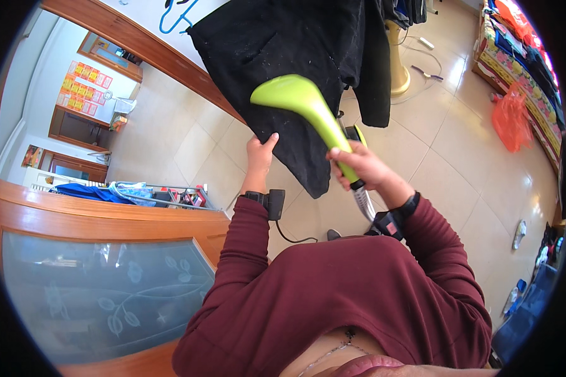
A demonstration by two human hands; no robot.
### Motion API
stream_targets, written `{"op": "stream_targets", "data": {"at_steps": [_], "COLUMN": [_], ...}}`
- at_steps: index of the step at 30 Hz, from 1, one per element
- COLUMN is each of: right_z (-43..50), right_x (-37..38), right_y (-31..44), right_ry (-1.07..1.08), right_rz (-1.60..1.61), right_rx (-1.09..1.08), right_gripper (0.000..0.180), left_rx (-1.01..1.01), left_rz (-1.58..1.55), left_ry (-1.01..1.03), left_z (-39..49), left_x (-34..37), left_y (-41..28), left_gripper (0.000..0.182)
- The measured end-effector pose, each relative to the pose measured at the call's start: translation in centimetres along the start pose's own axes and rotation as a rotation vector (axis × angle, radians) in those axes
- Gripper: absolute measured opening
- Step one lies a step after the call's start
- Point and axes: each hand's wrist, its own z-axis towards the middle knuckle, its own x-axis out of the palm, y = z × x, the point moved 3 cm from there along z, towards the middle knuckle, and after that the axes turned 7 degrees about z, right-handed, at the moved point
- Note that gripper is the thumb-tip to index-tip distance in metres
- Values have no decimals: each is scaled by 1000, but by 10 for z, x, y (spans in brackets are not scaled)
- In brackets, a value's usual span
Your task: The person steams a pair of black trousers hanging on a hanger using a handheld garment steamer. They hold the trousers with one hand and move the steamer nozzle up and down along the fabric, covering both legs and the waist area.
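Note:
A black long garment [283, 42], which looks like a jacket, hangs before me with pale lint specks on its cloth. Its lower edge is pinched by my left hand [261, 153], thumb on top. In my right hand [362, 165] is the handle of a lime-green garment steamer head [306, 101]. The head lies over the front of the garment; whether it touches the cloth I cannot tell. From the handle's lower end a ribbed silver hose [364, 202] runs down towards the floor. Part of a green and black steamer base [356, 135] shows behind my right hand.
A blue clothes hanger [179, 21] hangs at upper left. On the left stands a wooden door with frosted glass [108, 282]. A cream pedestal [398, 61] and a cable [436, 59] are on the tiled floor. At right, a red plastic bag [513, 118] hangs beside a flowered couch [504, 61].

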Motion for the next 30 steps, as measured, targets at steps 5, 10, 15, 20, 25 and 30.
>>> {"op": "stream_targets", "data": {"at_steps": [5, 10, 15, 20, 25, 30], "right_z": [31, 48, 1, 39, 24, -11], "right_x": [6, -2, 22, 17, 17, 26], "right_y": [2, 37, -17, 19, -14, -75], "right_ry": [5, 18, 49, -17, 6, -30], "right_rz": [54, 183, 107, 167, 190, 199], "right_rx": [-20, -152, 217, -115, -113, 171], "right_gripper": [28, 28, 29, 28, 29, 28], "left_rx": [-17, -12, -143, -99, -245, -273], "left_rz": [58, -25, 95, 110, 180, 200], "left_ry": [13, 9, 3, 56, 90, 59], "left_z": [-20, -31, -46, -61, -65, -76], "left_x": [10, 10, 5, -2, -12, -19], "left_y": [10, 9, 10, -1, 9, 19], "left_gripper": [24, 25, 22, 22, 19, 17]}}
